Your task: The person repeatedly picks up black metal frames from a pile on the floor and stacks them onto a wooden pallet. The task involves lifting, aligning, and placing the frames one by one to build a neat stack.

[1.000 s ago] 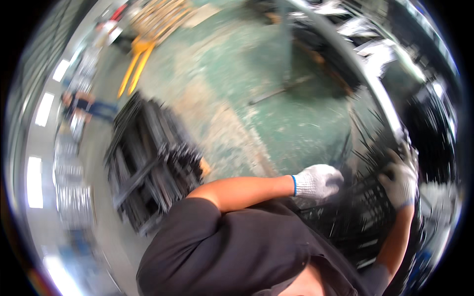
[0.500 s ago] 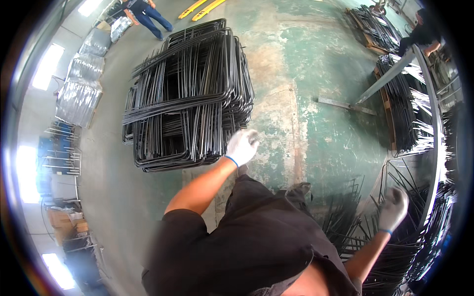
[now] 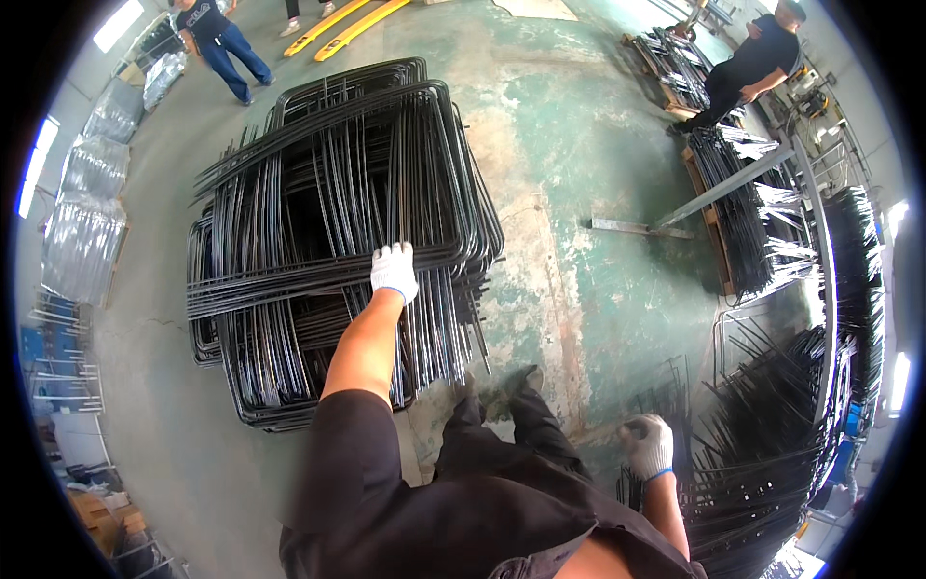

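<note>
A large stack of black, U-shaped bent metal rods point(image 3: 328, 183) lies crisscrossed on the floor in front of me, left of the middle. My left hand point(image 3: 394, 273), in a white knit glove, reaches onto its near side. Those fingers curl over the band of rods that crosses the top layer. My right hand point(image 3: 646, 446), gloved the same way, hangs at my right, apart from the stack. Its fingers are curled in and I see nothing in them. It is nearest to a dense heap of dark rods point(image 3: 762, 425).
A metal post point(image 3: 641, 228) on a flat foot stands at the right, by a pallet of rods point(image 3: 733, 203). One person point(image 3: 748, 68) stands there; another point(image 3: 217, 43) is far left, near yellow pallet-jack forks point(image 3: 362, 29). Wrapped silver bundles point(image 3: 87, 241) line the left.
My left hand has come forward and left onto the rods of the stack. The right hand has moved inward, away from the heap at the right. My view has shifted.
</note>
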Available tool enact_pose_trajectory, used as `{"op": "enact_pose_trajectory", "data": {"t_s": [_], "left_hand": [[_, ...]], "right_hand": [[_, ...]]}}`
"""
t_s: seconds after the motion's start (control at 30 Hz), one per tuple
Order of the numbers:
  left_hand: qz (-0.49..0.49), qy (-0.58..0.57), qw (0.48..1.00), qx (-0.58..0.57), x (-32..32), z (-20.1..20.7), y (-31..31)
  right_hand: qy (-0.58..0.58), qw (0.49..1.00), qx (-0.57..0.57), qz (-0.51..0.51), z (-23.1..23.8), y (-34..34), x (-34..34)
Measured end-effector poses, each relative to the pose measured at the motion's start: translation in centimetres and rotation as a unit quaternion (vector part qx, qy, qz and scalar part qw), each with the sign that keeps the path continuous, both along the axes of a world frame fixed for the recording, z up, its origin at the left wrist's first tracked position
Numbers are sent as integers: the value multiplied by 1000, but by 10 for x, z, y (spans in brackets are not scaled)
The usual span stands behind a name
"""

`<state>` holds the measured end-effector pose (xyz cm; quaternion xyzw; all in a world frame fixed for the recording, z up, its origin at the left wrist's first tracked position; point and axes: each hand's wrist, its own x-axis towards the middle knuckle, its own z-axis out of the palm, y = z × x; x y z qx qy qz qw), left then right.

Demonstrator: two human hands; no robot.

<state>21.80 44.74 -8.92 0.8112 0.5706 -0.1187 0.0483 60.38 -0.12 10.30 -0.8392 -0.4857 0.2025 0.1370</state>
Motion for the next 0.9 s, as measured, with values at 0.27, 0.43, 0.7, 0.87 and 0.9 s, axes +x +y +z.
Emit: {"op": "enact_pose_trajectory", "data": {"t_s": [0.27,0.43,0.7,0.87,0.9], "left_hand": [[-25,-28,999,3,-8,2,14],[-89,-37,993,-61,-20,25,-34],[-191,-46,970,-146,-37,33,-169],[-123,-145,980,-65,-56,14,-218],[-125,-150,979,-61,-61,15,-221]], "right_hand": [[61,992,-13,109,-39,135,-51],[228,969,25,88,-90,251,-98],[468,861,78,-184,-236,384,-162],[626,756,-15,-192,-224,363,-143],[646,734,-4,-210,-221,358,-140]]}}
